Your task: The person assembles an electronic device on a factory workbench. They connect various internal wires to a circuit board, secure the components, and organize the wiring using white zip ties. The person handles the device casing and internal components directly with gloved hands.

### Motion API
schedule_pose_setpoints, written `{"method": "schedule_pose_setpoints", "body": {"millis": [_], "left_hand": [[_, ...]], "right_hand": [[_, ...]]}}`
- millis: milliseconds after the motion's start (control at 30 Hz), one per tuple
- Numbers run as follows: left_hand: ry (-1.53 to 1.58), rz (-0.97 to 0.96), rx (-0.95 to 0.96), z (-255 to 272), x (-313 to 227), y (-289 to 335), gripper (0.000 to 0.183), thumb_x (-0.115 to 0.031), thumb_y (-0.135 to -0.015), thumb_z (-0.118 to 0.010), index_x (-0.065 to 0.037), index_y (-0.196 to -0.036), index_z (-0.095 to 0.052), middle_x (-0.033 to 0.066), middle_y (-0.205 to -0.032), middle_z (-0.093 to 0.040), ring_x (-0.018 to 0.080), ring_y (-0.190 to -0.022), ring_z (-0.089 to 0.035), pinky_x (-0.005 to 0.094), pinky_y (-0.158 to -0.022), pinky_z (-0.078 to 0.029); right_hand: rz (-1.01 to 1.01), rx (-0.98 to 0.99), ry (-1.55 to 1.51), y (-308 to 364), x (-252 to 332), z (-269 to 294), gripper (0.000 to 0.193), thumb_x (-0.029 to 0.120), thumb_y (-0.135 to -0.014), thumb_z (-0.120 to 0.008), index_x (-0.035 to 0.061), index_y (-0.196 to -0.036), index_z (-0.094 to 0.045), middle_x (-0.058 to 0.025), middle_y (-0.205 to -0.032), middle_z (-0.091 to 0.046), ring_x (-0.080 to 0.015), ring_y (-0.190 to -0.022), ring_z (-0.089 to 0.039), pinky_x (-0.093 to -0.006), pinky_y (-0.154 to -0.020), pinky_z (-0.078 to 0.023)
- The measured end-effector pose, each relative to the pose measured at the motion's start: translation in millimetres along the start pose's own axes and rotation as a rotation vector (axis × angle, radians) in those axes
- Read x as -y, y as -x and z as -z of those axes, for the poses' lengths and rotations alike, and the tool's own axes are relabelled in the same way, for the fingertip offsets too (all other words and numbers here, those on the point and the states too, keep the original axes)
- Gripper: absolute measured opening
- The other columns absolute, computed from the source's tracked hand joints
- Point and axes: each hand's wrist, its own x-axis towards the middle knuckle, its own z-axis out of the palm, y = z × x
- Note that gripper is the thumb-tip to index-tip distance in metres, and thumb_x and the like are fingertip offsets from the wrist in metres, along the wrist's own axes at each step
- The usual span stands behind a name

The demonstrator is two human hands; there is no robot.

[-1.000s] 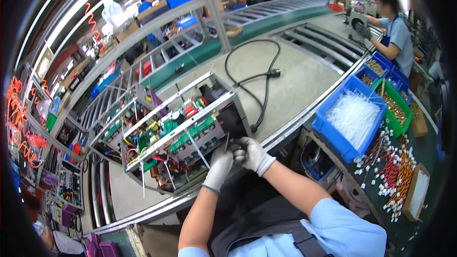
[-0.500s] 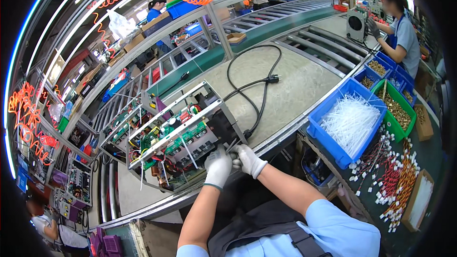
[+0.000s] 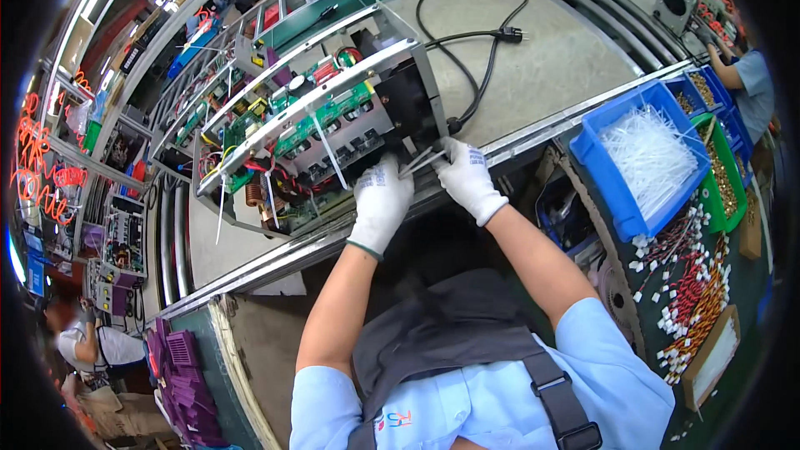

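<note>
An uncovered metal chassis (image 3: 329, 121) with green circuit boards, copper coils and loose white cable ties (image 3: 327, 146) stands tilted across the view on the bench. At its near right corner, my left hand (image 3: 382, 200), in a white glove, is closed against the lower edge, its fingertips partly hidden. My right hand (image 3: 469, 181), gloved too, is closed just to the right. Between both hands run thin pale strips (image 3: 423, 162), pinched at either end; their exact kind is hard to make out. A black power cord (image 3: 479, 87) leaves the chassis by its right side and loops over the bench.
On the right stand a blue bin of white cable ties (image 3: 646, 158), a green bin of brass fasteners (image 3: 723, 179) and bundles of connector wires (image 3: 696, 292). Metal rollers (image 3: 604, 21) continue the line. A co-worker (image 3: 750, 83) is at far right. Purple parts (image 3: 183, 375) lie lower left.
The view has tilted down, so bench and hands appear higher. My right hand has moved away from the left, and the pale strips between them show more.
</note>
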Motion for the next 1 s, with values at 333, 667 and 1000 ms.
{"method": "schedule_pose_setpoints", "body": {"millis": [333,667,1000], "left_hand": [[0.242,-0.069,-0.021,-2.0,-10.4,7.4,0.018,-0.011,-0.080,-0.061,-0.002,-0.096,-0.062,0.0177,-0.087,-0.066,0.0332,-0.084,-0.066,0.0425,-0.069,-0.052],[0.693,0.026,0.181,-3.1,12.8,-4.9,0.017,-0.015,-0.090,-0.056,-0.004,-0.098,-0.066,-0.0040,-0.061,-0.049,0.0073,-0.051,-0.044,0.0267,-0.047,-0.038],[0.231,-0.087,-0.113,-20.7,11.9,-3.6,0.018,-0.018,-0.088,-0.062,-0.002,-0.096,-0.066,0.0179,-0.074,-0.065,0.0314,-0.067,-0.065,0.0411,-0.060,-0.049]], "right_hand": [[0.082,0.001,-0.071,-2.6,3.3,-1.9,0.019,0.015,-0.080,-0.065,0.0015,-0.093,-0.062,-0.0195,-0.078,-0.064,-0.0370,-0.076,-0.063,-0.0405,-0.066,-0.049],[-0.019,0.219,-0.269,-3.2,-0.3,6.0,0.020,0.009,-0.088,-0.061,-0.0031,-0.105,-0.061,-0.0122,-0.086,-0.068,-0.0166,-0.074,-0.061,-0.0322,-0.068,-0.047],[-0.067,0.246,-0.269,-5.4,-18.3,0.3,0.021,0.009,-0.090,-0.060,-0.0033,-0.107,-0.058,-0.0128,-0.087,-0.067,-0.0156,-0.077,-0.059,-0.0301,-0.074,-0.047]]}}
